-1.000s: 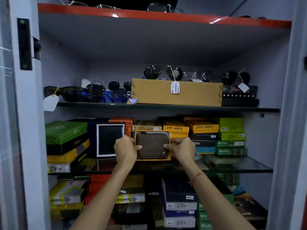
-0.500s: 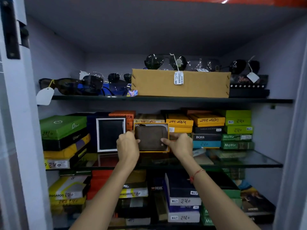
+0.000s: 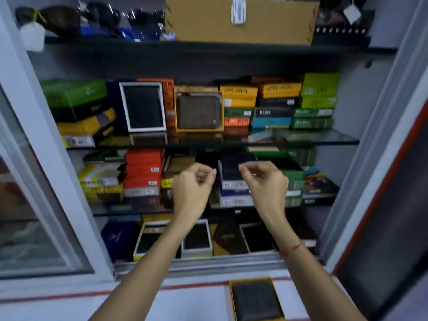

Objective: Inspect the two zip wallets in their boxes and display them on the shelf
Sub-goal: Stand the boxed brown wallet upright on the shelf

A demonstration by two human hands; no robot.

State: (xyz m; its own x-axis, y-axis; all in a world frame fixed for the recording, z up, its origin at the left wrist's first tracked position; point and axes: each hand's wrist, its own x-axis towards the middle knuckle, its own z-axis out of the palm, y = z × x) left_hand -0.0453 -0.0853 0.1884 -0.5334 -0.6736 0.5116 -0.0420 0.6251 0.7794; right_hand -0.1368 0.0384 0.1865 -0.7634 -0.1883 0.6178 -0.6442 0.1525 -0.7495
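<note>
**First wallet shelved, hands free**

Both hands have let go of the brown wallet (image 3: 198, 111) since the earlier frame and dropped below it.

Head view: brown wallet stands upright in its yellow-edged box on the glass shelf (image 3: 324, 137), above the hands. Left hand (image 3: 193, 181) and right hand (image 3: 264, 181) hang loosely curled, holding nothing. Second wallet (image 3: 254, 300) lies in its box on the counter, below the right hand.

Risk, as a judgement: the box only leans on the stacks behind; a knock while shelving the second could tip it forward.

A brown zip wallet (image 3: 199, 111) stood upright in its yellow-rimmed box on the glass shelf (image 3: 324, 137); a dark wallet (image 3: 254, 300) lay boxed on the counter below.
</note>
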